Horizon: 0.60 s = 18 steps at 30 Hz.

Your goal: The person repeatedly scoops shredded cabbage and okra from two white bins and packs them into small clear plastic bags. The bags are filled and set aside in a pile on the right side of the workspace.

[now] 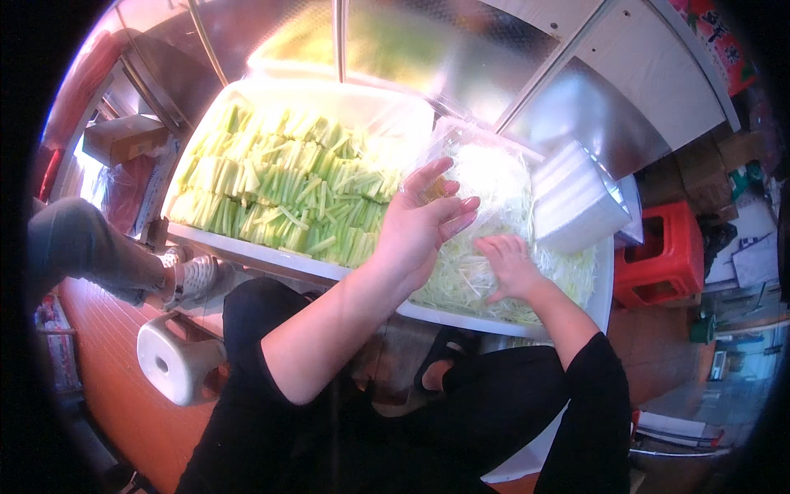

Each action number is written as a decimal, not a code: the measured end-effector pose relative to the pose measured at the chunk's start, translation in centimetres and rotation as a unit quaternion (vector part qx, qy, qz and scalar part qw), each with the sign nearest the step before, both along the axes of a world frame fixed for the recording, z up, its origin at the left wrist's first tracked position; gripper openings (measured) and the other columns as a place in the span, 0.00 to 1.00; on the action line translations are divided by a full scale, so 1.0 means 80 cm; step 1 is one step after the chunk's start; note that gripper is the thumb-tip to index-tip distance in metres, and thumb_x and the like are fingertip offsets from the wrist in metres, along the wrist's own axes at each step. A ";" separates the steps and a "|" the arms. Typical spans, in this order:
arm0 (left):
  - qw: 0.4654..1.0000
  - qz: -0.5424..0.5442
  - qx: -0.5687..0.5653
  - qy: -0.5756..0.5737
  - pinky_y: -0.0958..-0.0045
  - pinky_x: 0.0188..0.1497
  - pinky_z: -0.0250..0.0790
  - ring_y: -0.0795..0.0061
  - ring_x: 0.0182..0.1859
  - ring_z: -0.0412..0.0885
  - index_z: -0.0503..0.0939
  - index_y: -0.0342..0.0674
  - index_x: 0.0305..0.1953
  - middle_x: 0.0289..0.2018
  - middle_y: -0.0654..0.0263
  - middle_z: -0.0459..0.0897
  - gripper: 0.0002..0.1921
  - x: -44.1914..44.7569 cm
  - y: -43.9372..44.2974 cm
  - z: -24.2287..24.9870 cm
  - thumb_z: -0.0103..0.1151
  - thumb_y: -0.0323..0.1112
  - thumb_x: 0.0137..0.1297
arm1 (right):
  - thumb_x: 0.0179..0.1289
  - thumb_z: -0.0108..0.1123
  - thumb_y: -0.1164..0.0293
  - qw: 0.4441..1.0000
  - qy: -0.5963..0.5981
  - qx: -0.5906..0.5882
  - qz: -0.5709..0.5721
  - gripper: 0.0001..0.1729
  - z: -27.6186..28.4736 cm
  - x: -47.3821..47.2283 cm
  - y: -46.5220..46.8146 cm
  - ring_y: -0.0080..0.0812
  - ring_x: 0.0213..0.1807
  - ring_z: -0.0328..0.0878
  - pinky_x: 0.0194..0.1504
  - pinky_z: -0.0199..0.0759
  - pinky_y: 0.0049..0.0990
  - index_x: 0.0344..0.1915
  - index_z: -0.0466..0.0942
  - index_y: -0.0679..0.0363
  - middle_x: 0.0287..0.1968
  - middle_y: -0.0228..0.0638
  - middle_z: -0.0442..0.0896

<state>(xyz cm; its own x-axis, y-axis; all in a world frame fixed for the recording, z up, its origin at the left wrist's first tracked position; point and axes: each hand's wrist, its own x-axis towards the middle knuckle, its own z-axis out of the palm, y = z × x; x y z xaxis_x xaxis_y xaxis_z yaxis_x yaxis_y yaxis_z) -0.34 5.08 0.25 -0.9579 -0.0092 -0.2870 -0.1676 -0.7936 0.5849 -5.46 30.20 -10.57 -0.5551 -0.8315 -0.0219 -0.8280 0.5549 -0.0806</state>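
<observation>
My left hand [416,225] is raised over the join between two white trays, its fingers curled around what looks like a clear plastic container [487,139]; glare blurs its outline. My right hand [509,265], fingers spread, rests on finely shredded pale green-white vegetable [460,272] in the right tray [475,324]. In the left tray [259,244], cut pale green vegetable sticks [296,185] lie in rows. A stack of clear plastic containers [577,197] stands on the shreds, right of my right hand.
Metal and white panels [432,55] rise behind the trays. A red plastic stool [660,253] stands at the right, a white stool [166,358] at lower left. Another person's leg and shoe [197,278] are at the left, near a cardboard box [123,139].
</observation>
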 end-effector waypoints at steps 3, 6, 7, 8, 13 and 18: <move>1.000 -0.001 0.007 -0.004 0.68 0.53 0.76 0.61 0.50 0.78 0.63 0.41 0.64 0.48 0.61 0.66 0.29 -0.002 0.001 -0.004 0.50 0.15 0.61 | 0.31 0.76 0.59 0.996 -0.004 0.060 -0.066 0.45 -0.012 -0.002 0.021 0.39 0.56 0.66 0.62 0.49 0.42 0.55 0.69 0.55 0.52 0.34 0.73; 1.000 -0.009 0.019 0.002 0.68 0.52 0.77 0.61 0.50 0.78 0.63 0.42 0.63 0.48 0.61 0.66 0.28 -0.004 0.004 -0.008 0.50 0.15 0.61 | 0.33 0.74 0.58 0.992 -0.039 0.086 -0.085 0.35 -0.035 -0.007 0.027 0.39 0.54 0.67 0.61 0.51 0.39 0.47 0.76 0.54 0.46 0.32 0.78; 1.000 -0.009 0.012 -0.001 0.68 0.52 0.77 0.61 0.50 0.78 0.63 0.42 0.64 0.48 0.61 0.65 0.29 -0.003 0.002 -0.009 0.50 0.15 0.61 | 0.34 0.73 0.58 0.987 -0.033 0.119 -0.101 0.32 -0.023 -0.006 0.011 0.39 0.53 0.67 0.60 0.51 0.38 0.45 0.77 0.53 0.44 0.31 0.79; 1.000 -0.009 0.007 -0.004 0.68 0.52 0.77 0.61 0.49 0.78 0.62 0.42 0.64 0.48 0.61 0.65 0.30 -0.002 0.001 -0.008 0.50 0.15 0.61 | 0.35 0.72 0.58 0.981 -0.026 0.152 -0.118 0.29 -0.008 -0.003 -0.004 0.38 0.53 0.67 0.59 0.51 0.37 0.43 0.79 0.52 0.43 0.31 0.80; 0.999 0.007 -0.033 0.009 0.68 0.52 0.77 0.61 0.49 0.79 0.57 0.44 0.68 0.50 0.61 0.66 0.34 0.000 0.005 -0.010 0.51 0.16 0.61 | 0.40 0.70 0.59 0.941 -0.098 0.129 -0.296 0.24 0.059 -0.002 -0.013 0.38 0.55 0.68 0.59 0.51 0.36 0.42 0.80 0.48 0.42 0.33 0.81; 0.998 0.052 -0.045 0.007 0.69 0.49 0.77 0.64 0.49 0.79 0.56 0.46 0.69 0.50 0.62 0.69 0.34 -0.002 0.017 -0.018 0.50 0.16 0.62 | 0.43 0.71 0.59 0.919 -0.100 0.054 -0.377 0.26 0.063 -0.004 0.017 0.41 0.52 0.73 0.58 0.58 0.37 0.45 0.80 0.52 0.43 0.38 0.82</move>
<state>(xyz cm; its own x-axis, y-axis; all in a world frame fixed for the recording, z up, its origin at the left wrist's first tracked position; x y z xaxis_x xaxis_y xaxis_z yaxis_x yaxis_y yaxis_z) -0.53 6.45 -1.19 -0.9542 -0.1348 -0.2669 -0.0777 -0.7501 0.6567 -5.79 31.56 -5.54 -0.9487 -0.1998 -0.2452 -0.1802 0.9785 -0.1004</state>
